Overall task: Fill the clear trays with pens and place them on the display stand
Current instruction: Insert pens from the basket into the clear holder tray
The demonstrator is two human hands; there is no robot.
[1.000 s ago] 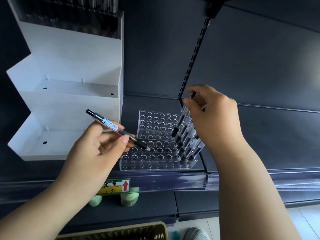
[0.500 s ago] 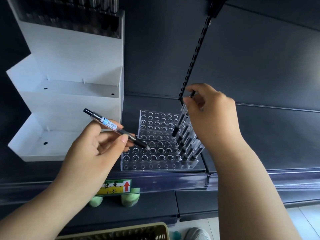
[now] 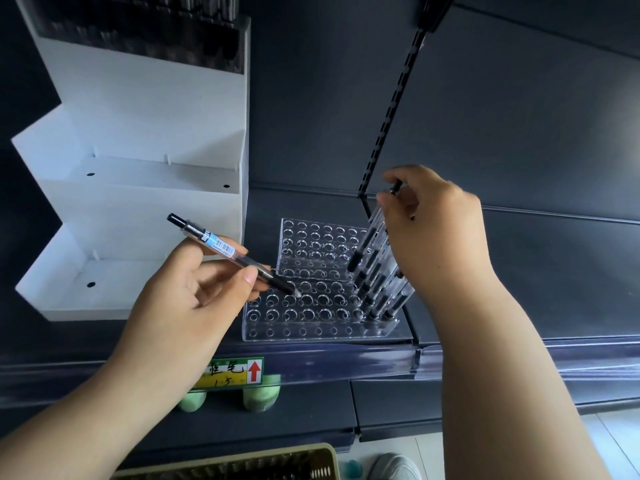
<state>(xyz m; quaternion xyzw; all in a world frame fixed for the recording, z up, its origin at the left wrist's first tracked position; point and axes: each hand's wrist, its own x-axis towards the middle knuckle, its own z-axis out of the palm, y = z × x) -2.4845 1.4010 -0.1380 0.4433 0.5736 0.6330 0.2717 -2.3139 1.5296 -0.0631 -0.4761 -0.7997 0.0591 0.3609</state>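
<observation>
Pen tip over the tray
Left hand [image 3: 180,306] pinches a pen [image 3: 228,252] slanting tip-down-right over the clear tray [image 3: 311,329]'s empty holes; right hand [image 3: 436,230] seemingly pinches a standing pen [image 3: 363,244] at the tray's right end.

A dark grey metal back panel [image 3: 346,98] forms the wall behind the shelf [image 3: 554,289], its surface lighter toward the right. A black slotted upright [image 3: 391,109] runs slantwise down the panel to the shelf. Along the shelf's front edge sits a clear plastic price rail [image 3: 381,362] holding a yellow-and-green label [image 3: 235,372] with a red arrow. Beneath it, a lower shelf [image 3: 311,410] carries two pale green objects [image 3: 261,393]. Pale floor tiles [image 3: 616,431] show at bottom right, with a grey shoe [image 3: 394,465] and a yellowish basket [image 3: 242,462] along the bottom edge.
</observation>
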